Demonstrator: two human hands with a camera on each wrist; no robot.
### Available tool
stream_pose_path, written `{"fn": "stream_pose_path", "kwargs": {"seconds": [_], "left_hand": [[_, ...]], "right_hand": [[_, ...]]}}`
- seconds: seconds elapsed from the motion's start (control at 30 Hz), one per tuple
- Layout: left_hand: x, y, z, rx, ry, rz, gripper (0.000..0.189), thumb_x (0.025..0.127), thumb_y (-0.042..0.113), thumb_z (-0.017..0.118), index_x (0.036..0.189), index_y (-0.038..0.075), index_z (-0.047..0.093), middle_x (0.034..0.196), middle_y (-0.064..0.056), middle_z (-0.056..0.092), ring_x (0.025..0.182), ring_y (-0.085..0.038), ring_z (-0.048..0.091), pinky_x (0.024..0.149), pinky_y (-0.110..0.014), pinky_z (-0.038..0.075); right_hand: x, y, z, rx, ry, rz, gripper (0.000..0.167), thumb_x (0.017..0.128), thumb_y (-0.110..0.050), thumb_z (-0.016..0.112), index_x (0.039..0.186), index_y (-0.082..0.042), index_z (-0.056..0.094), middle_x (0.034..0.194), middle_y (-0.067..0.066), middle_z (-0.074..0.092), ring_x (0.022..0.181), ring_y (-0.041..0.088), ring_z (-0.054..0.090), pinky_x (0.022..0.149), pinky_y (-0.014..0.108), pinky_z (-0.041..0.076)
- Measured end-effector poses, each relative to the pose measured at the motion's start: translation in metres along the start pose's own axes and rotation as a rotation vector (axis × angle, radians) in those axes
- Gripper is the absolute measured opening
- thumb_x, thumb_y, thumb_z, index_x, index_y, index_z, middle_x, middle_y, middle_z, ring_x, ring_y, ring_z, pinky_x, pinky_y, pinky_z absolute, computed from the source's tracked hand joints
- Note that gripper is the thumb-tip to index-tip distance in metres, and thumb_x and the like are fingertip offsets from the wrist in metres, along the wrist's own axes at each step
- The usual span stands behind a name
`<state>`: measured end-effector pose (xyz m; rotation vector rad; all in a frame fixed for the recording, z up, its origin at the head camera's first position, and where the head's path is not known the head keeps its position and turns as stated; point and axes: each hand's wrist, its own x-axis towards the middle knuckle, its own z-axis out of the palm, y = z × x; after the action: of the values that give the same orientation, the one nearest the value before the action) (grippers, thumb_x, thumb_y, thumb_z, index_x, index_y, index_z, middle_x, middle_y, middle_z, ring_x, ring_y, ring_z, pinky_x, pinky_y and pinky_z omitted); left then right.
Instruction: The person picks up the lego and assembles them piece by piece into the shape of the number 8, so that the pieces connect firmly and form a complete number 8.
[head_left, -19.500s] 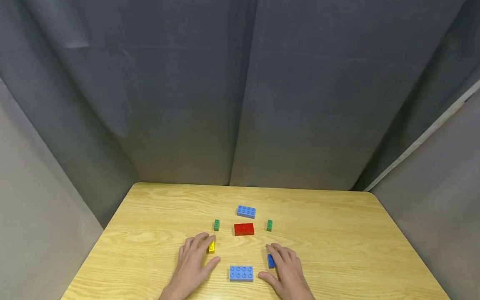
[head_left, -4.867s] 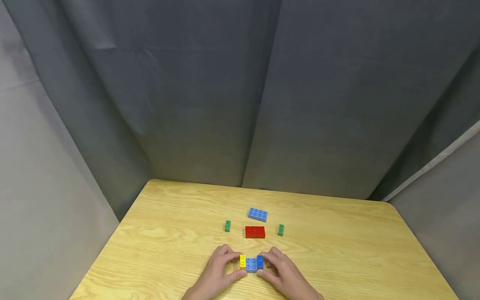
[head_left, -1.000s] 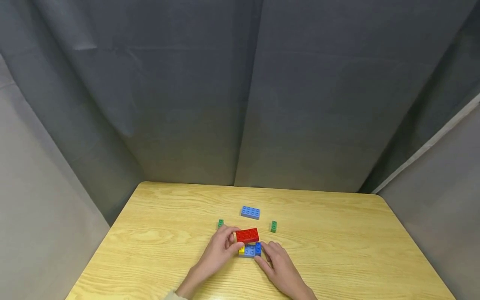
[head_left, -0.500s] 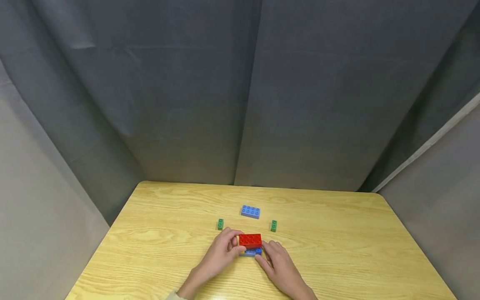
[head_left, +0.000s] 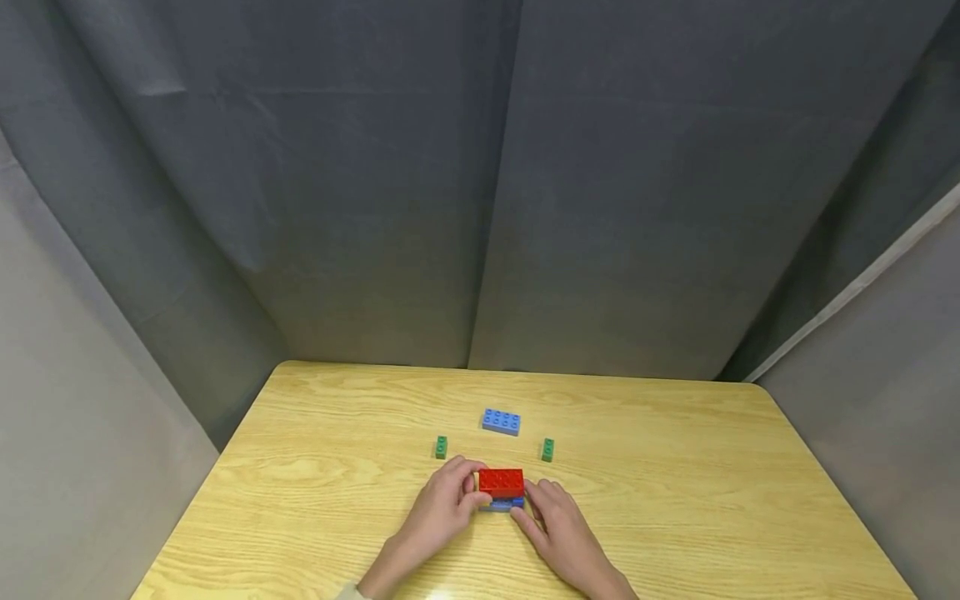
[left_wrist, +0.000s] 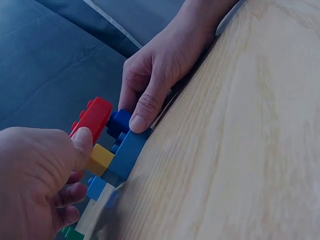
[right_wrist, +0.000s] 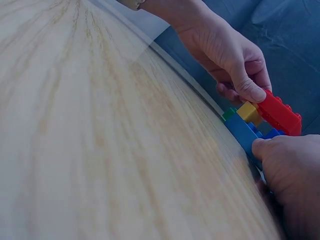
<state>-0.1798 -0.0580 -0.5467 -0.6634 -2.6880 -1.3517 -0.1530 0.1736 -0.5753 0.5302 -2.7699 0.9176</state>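
My left hand [head_left: 442, 504] pinches the left end of a red eight-stud building brick [head_left: 501, 482], thumb in front. It holds the red brick close over a small yellow brick [left_wrist: 102, 159] and a small dark blue brick [left_wrist: 119, 121]. These two sit on opposite ends of a light blue brick [left_wrist: 128, 150] lying on the table. My right hand [head_left: 561, 529] grips the right end of this light blue brick, its thumb against the front side. From the head view, the red brick hides most of the stack beneath it.
Farther back on the wooden table [head_left: 675, 467] lies another light blue brick [head_left: 501, 422]. Small green bricks lie on either side, one left [head_left: 441, 447] and one right [head_left: 548, 450]. Grey curtains [head_left: 390, 208] hang behind and beside the table.
Earlier, the yellow and dark blue bricks went onto the light blue brick's ends. My left hand picked up the red brick, then moved it right and nearer, squaring it over the stack.
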Motion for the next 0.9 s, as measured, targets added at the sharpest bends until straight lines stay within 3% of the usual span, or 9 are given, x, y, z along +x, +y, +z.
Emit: {"fn": "stream_pose_path", "kwargs": {"seconds": [0.13,0.33,0.9], "left_hand": [[-0.001,0.001,0.003,0.086,0.037,0.024,0.034,0.091,0.026,0.080,0.121,0.011,0.071,0.085,0.013,0.051,0.070,0.000,0.045,0.060,-0.018,0.043],[-0.002,0.003,0.007,0.171,0.041,0.036,0.034,0.092,0.026,0.079,0.121,0.011,0.070,0.085,0.014,0.050,0.069,0.000,0.045,0.060,-0.018,0.043],[-0.003,0.011,0.010,0.216,0.041,0.029,0.036,0.093,0.021,0.078,0.123,0.004,0.070,0.085,0.011,0.051,0.069,-0.001,0.045,0.060,-0.018,0.043]], "right_hand": [[0.000,0.000,0.000,-0.005,0.014,-0.015,0.040,0.101,-0.037,0.070,0.134,-0.014,0.069,0.077,-0.016,0.039,0.075,0.004,0.037,0.065,0.021,0.032],[-0.001,0.000,0.001,-0.009,0.009,-0.001,0.038,0.101,-0.038,0.070,0.133,-0.017,0.070,0.076,-0.018,0.038,0.073,0.003,0.036,0.065,0.020,0.031],[0.000,0.001,0.000,0.001,0.004,-0.004,0.040,0.101,-0.038,0.070,0.136,-0.021,0.068,0.076,-0.018,0.038,0.074,0.003,0.037,0.066,0.021,0.032]]}}
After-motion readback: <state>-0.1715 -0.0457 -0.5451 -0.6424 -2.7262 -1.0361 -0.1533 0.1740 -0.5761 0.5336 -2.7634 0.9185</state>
